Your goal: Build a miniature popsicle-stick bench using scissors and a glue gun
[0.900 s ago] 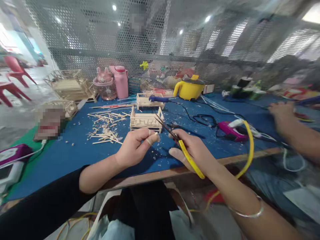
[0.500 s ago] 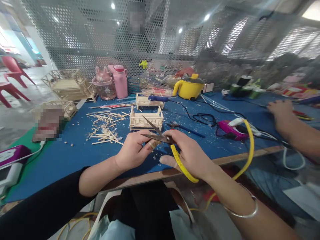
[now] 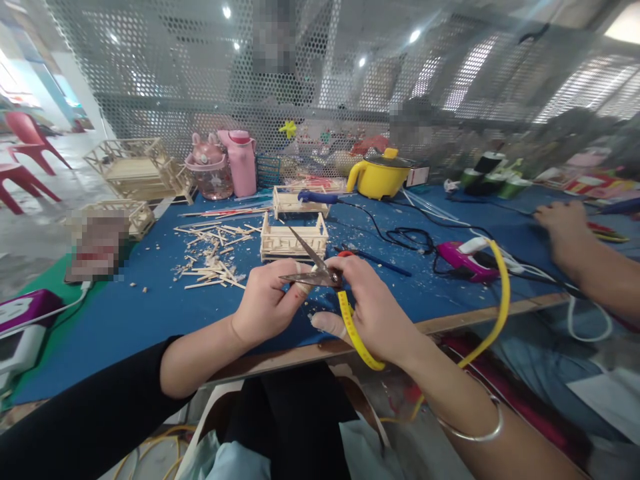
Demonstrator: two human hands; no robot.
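Observation:
My right hand [image 3: 377,313] grips a pair of scissors [image 3: 325,275] with dark, worn blades and a yellow handle that has marks along it. The blades are spread and point left, at the fingertips of my left hand [image 3: 273,297]. That hand is closed in a pinch; anything between its thumb and finger is too small or hidden to name. Bands of pale tape wrap some of my fingertips. Just beyond the hands a small wooden-stick frame [image 3: 294,241] stands on the blue table mat [image 3: 150,320]. Loose sticks [image 3: 213,272] lie scattered left of it.
Behind stand another stick frame [image 3: 287,202], a blue glue gun [image 3: 318,197], a pink bottle [image 3: 241,163] and a yellow pot [image 3: 384,177]. Blue-handled pliers [image 3: 385,262] and a purple power strip [image 3: 465,261] with cables lie right. A co-worker's hand [image 3: 563,223] rests far right.
The scissor blades have spread a little wider. My right hand has shifted slightly left, while my left hand stays almost in place.

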